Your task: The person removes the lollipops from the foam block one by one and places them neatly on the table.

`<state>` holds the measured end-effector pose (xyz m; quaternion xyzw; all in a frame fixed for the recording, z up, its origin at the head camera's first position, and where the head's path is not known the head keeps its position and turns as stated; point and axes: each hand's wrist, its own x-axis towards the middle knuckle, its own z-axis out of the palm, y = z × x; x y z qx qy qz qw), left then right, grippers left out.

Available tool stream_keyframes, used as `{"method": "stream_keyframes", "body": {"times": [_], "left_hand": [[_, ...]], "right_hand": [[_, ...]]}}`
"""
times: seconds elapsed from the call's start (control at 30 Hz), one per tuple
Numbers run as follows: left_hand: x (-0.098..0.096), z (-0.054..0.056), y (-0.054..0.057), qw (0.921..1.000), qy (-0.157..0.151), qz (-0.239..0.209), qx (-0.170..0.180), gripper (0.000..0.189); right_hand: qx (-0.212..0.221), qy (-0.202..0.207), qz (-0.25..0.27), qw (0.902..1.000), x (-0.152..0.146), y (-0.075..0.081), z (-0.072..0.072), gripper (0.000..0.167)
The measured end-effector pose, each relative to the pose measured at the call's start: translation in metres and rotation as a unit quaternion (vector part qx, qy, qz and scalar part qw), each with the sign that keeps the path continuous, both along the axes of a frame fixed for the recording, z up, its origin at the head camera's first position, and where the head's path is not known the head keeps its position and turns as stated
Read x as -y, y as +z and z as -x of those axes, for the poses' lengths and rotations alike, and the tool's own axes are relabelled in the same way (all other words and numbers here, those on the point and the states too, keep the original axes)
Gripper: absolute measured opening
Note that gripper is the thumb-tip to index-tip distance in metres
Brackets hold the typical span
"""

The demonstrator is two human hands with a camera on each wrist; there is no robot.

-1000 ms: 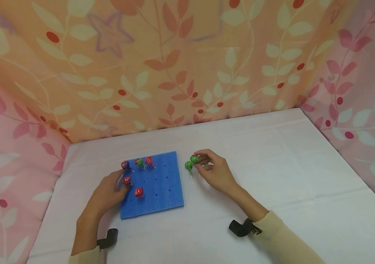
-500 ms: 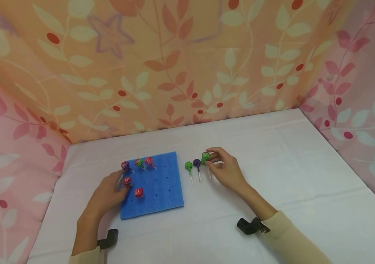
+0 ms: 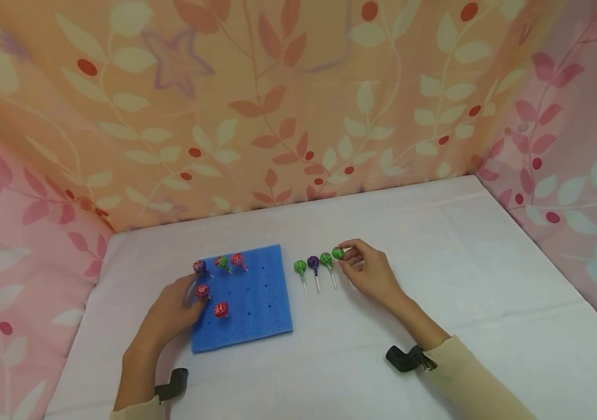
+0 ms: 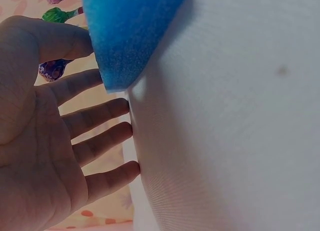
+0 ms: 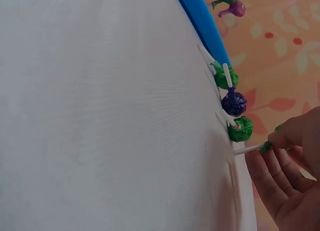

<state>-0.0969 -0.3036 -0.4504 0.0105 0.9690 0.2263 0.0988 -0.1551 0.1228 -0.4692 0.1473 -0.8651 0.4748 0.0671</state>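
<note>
My left hand (image 3: 174, 309) rests at the left edge of a blue foam board (image 3: 261, 318), its fingers spread and fairly straight in the left wrist view. Several wrapped lollipops stand in the board, among them a dark blue and red one (image 3: 199, 266) and a red one (image 3: 221, 309). Right of the board, a green lollipop (image 3: 300, 266), a purple lollipop (image 3: 313, 262) and another green lollipop (image 3: 326, 259) lie in a row, sticks toward me. At the row's right end my right hand (image 3: 374, 274) pinches one more green lollipop (image 3: 338, 252); its white stick shows in the right wrist view.
A white cloth covers the table (image 3: 435, 233). Patterned fabric (image 3: 298, 105) hangs along the back and both sides. Small holes dot the board. Black camera mounts (image 3: 405, 358) sit on both wrists.
My right hand has shifted rightward along the row, from one lollipop to the one at its right end. The purple and green lollipops it hid now show. The left hand stays put.
</note>
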Motion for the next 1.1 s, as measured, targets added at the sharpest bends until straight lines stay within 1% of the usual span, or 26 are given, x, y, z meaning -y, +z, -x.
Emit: {"method": "stream_keyframes", "body": {"times": [0.1, 0.33, 0.57, 0.73, 0.83, 0.93, 1.03, 1.1], "left_hand": [[0.001, 0.0, -0.002, 1.0, 0.002, 0.002, 0.004, 0.07], [0.0, -0.003, 0.001, 1.0, 0.002, 0.003, 0.001, 0.071], [-0.001, -0.002, 0.002, 1.0, 0.001, 0.006, 0.004, 0.071], [0.001, -0.003, 0.004, 0.9999, 0.002, 0.01, -0.003, 0.07], [0.001, -0.002, 0.004, 1.0, 0.004, 0.004, -0.005, 0.07], [0.0, -0.001, 0.002, 1.0, 0.0, 0.0, -0.009, 0.07], [-0.001, 0.0, -0.001, 0.9999, -0.003, 0.001, -0.01, 0.069], [-0.001, 0.0, -0.001, 0.9999, -0.002, 0.003, -0.011, 0.069]], "right_hand": [[0.007, -0.004, -0.016, 0.9998, -0.002, 0.0, 0.001, 0.031], [0.051, -0.016, -0.028, 0.9982, -0.004, 0.0, 0.006, 0.03], [0.085, -0.018, -0.042, 0.9953, -0.003, -0.002, 0.011, 0.029], [0.113, -0.013, -0.054, 0.9921, 0.0, 0.001, 0.018, 0.029], [0.119, -0.014, -0.059, 0.9911, -0.001, 0.004, 0.021, 0.029], [0.127, -0.019, -0.064, 0.9896, -0.003, 0.005, 0.02, 0.029], [0.139, -0.023, -0.068, 0.9877, -0.003, 0.004, 0.018, 0.029], [0.136, -0.021, -0.07, 0.988, -0.003, 0.004, 0.018, 0.031]]}}
